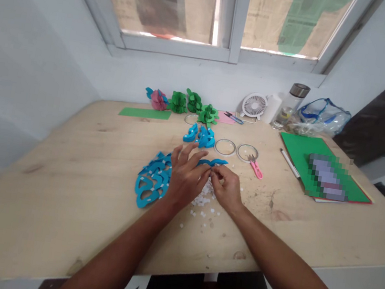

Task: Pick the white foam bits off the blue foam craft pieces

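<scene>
My left hand (pixel 185 175) and my right hand (pixel 226 188) meet over the middle of the wooden table (pixel 63 183). Together they pinch a blue cut-out foam piece (pixel 216 162) whose ends stick out above the fingers. The left hand's upper fingers are spread while its thumb and lower fingers grip the piece. A pile of similar blue foam shapes (pixel 151 182) lies just left of the left hand. Small white scraps (pixel 203 201) are scattered under both hands.
Folded blue pieces (pixel 201 136), two tape rings (pixel 236 149), pink snips (pixel 256 166), green and pink paper flowers (pixel 192 103), a green strip (pixel 144 113), a fan (pixel 254 105), a jar (pixel 291 105), a plastic bag (pixel 321 116), a pen (pixel 289 163) and green sheets (pixel 303 154) lie behind.
</scene>
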A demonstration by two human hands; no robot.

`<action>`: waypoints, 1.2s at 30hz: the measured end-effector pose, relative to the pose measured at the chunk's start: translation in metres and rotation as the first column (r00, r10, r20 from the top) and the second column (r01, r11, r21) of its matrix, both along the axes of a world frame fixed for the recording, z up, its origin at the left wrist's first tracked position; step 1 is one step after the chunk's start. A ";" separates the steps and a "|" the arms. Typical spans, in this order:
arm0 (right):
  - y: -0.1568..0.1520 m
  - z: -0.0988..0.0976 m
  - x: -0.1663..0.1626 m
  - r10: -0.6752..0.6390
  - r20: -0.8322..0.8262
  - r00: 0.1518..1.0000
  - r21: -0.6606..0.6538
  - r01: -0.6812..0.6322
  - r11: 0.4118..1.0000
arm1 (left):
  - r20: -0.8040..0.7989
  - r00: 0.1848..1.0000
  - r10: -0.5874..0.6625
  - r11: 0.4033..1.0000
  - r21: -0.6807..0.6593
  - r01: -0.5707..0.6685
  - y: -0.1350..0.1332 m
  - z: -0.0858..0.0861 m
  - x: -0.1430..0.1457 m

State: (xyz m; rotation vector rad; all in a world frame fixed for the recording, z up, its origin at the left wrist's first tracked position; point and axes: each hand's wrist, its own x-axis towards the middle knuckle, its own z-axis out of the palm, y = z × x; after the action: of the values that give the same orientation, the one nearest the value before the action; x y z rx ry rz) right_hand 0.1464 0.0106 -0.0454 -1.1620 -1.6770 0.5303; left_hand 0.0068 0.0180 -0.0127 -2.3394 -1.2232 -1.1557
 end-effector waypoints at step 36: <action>-0.001 0.007 -0.002 0.025 -0.175 0.984 -0.098 -0.043 0.994 | 0.339 0.940 -0.029 0.961 -0.249 0.120 0.008 -0.009 -0.001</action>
State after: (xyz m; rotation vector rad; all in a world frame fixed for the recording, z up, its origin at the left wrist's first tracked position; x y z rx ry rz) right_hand 0.1439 0.0094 -0.0387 -1.1269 -1.5370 0.7247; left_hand 0.0054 0.0258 -0.0218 -2.4696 -1.4945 -1.5504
